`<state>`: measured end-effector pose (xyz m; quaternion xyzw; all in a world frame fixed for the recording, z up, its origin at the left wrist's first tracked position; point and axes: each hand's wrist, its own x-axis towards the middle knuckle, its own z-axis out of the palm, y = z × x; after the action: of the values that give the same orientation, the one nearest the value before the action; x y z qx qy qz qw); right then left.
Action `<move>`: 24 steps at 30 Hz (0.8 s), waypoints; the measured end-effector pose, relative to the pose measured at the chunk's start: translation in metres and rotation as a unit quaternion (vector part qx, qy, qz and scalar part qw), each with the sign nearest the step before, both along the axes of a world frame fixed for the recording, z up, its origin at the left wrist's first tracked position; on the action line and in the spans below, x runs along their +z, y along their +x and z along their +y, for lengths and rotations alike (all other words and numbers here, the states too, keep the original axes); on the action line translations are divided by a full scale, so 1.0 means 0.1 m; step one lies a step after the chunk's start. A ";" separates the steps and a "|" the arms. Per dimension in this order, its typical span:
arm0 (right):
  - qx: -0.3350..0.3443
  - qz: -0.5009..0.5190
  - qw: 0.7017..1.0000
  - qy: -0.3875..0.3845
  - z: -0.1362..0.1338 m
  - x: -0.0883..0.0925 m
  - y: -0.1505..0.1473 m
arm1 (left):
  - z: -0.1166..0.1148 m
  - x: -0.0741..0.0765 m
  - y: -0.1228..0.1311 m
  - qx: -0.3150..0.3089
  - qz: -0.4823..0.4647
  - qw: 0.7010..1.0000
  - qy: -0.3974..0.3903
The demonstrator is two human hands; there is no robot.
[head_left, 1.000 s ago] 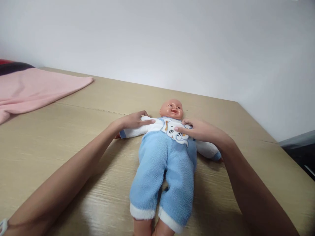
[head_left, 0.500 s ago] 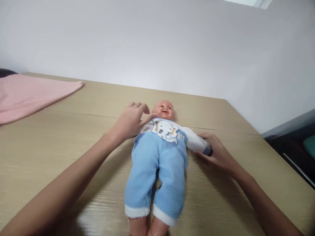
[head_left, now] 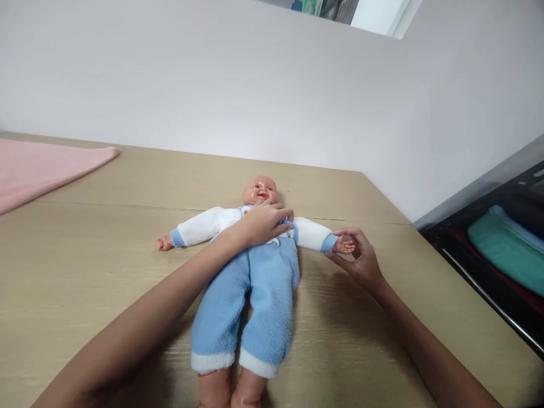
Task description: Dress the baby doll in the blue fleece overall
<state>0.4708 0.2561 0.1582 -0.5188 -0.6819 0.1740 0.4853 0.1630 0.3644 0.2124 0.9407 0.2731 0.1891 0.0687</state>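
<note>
A baby doll (head_left: 259, 190) lies on its back, dressed in blue fleece dungarees (head_left: 246, 289) over a white long-sleeved top (head_left: 206, 224) with blue cuffs. My left hand (head_left: 263, 221) rests across the doll's chest, fingers somewhat spread, covering most of the animal picture on the bib. At the doll's arm on the right, my right hand (head_left: 359, 258) has thumb and fingers on either side of the blue sleeve cuff (head_left: 330, 243). The doll's small hand (head_left: 345, 245) sticks out of that cuff. Both doll arms stretch out sideways.
A pink cloth (head_left: 46, 167) lies on the wooden table (head_left: 127, 272) at the far left. Behind the table stands a pale wall (head_left: 191, 73). On the right, beyond the table edge, a dark open case or shelf holds green folded fabric (head_left: 505, 246).
My left hand has moved from the doll's shoulder onto its chest. The doll's arm on the left now shows stretched out, and its hand shows beyond the right cuff. The view has shifted right.
</note>
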 end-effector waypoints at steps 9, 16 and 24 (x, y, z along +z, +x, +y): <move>0.003 0.010 0.999 0.044 0.36 0.35 -0.46 | -0.11 0.04 -0.11 -0.136 -0.103 0.984 -0.050; 0.030 -0.119 0.991 0.055 0.28 0.16 -0.94 | -0.20 0.04 -0.15 -0.149 -0.183 0.971 -0.042; 0.199 0.012 0.979 -0.049 0.14 0.24 -0.87 | -0.07 -0.07 -0.06 -0.107 -0.256 0.952 -0.130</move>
<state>0.3838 0.2705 0.1819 -0.3934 -0.7562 0.3064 0.4236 0.1572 0.3570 0.2055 0.8674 0.1660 0.3779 0.2779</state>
